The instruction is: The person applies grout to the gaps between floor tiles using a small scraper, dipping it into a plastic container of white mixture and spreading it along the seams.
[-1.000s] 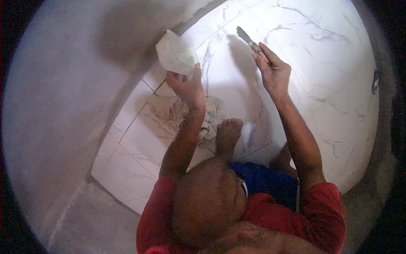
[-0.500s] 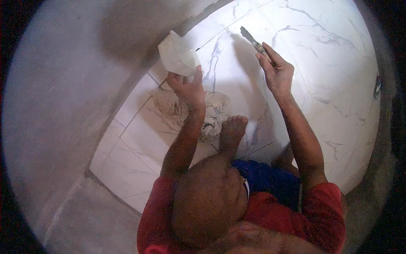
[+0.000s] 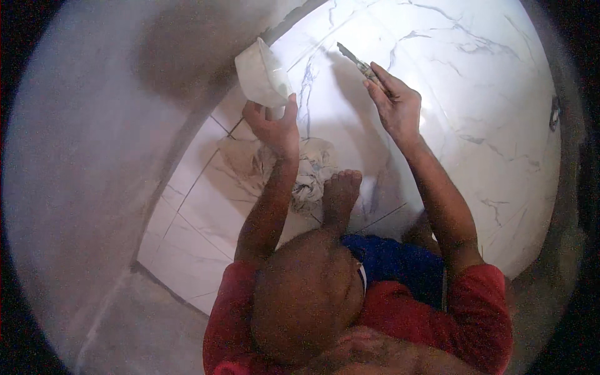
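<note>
My left hand (image 3: 275, 128) holds a white, angular bowl (image 3: 262, 72), tilted, with the thumb along its lower right side; its contents cannot be made out. My right hand (image 3: 397, 109) grips a putty knife (image 3: 353, 57) by its mottled handle, the narrow dark blade pointing up and left, to the right of the bowl. A crumpled pale cloth or sheet (image 3: 244, 159) lies on the tiles beneath my left forearm, which hides part of it.
White marble-patterned tiles (image 3: 475, 181) with dark joints bear my bare foot (image 3: 340, 190), beside the crumpled cloth. A grey plastered surface (image 3: 81, 156) borders them on the left. A small dark object (image 3: 554, 115) sits at the tiles' right edge.
My right hand and the knife have shifted a little to the left, toward the bowl. The bowl has turned slightly in my left hand and sits at a different tilt.
</note>
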The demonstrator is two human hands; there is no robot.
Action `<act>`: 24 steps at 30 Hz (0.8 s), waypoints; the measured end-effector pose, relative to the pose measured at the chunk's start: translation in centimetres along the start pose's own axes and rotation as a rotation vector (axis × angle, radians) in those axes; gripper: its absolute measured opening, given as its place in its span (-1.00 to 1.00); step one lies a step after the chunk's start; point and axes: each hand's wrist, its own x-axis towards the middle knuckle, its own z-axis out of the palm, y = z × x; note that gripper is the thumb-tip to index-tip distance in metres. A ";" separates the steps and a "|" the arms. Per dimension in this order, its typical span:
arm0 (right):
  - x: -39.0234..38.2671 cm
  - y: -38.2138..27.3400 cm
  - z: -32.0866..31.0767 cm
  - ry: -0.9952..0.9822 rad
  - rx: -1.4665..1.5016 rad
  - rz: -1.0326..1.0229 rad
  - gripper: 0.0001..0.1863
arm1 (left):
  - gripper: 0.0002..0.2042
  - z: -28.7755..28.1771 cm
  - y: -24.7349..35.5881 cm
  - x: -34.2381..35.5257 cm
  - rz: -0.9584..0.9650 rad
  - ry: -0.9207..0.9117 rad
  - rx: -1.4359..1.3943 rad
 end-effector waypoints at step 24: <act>2.5 6.5 -2.4 0.239 0.224 0.488 -0.51 | -0.22 3.3 -0.3 1.0 -0.032 -0.060 -0.065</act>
